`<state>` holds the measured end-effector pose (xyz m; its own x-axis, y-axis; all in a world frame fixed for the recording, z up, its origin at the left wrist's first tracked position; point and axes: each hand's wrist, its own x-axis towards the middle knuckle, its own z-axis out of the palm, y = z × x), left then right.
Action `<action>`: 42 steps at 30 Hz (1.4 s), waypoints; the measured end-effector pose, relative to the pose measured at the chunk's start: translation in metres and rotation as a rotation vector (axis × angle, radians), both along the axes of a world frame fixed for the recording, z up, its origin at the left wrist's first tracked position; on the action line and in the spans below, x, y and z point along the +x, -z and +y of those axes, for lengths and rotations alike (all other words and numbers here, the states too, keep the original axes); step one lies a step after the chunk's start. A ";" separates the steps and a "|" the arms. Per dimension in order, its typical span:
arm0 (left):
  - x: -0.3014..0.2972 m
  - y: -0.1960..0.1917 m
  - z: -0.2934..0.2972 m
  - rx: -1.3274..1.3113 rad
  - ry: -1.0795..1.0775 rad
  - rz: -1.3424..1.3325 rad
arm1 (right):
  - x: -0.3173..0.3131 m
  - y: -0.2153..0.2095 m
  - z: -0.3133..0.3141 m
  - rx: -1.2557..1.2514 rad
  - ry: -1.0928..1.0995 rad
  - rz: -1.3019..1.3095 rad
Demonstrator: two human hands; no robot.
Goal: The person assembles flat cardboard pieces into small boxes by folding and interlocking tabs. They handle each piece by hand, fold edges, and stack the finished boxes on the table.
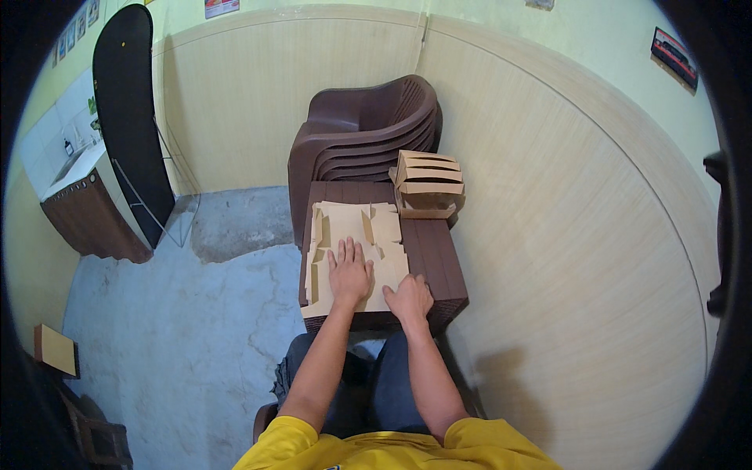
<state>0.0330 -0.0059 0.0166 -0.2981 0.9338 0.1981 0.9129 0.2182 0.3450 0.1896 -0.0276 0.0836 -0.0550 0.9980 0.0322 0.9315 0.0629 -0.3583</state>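
Note:
A flattened cardboard box [343, 222], light brown with several flaps folded partly up along its sides, lies on a dark brown slatted table [432, 254]. Flat on its middle rests my left hand [351, 274], fingers spread and pointing away from me. My right hand [410, 298] is at the box's near right edge, with its fingers curled over the side flap and its thumb on the cardboard. What sits beneath those curled fingers is partly hidden.
Folded cardboard boxes [429, 186] are stacked at the table's far right corner. Behind the table stand stacked brown plastic chairs [364, 121]. A wood-panelled wall [580, 235] runs along the right. At far left, a tall black board [125, 117] leans near a curtained sink counter [98, 207].

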 end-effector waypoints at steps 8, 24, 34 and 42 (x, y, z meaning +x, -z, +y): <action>0.003 -0.003 -0.003 0.024 -0.012 -0.005 | -0.006 0.018 0.015 0.129 -0.061 0.249; 0.003 -0.015 -0.007 -0.026 0.002 -0.011 | 0.009 0.054 0.011 0.325 -0.162 0.595; -0.002 -0.005 0.002 -0.001 0.009 -0.123 | -0.008 0.066 -0.010 0.457 -0.420 0.402; 0.002 -0.011 -0.006 0.043 0.010 -0.044 | 0.007 0.059 -0.007 0.098 -0.229 0.747</action>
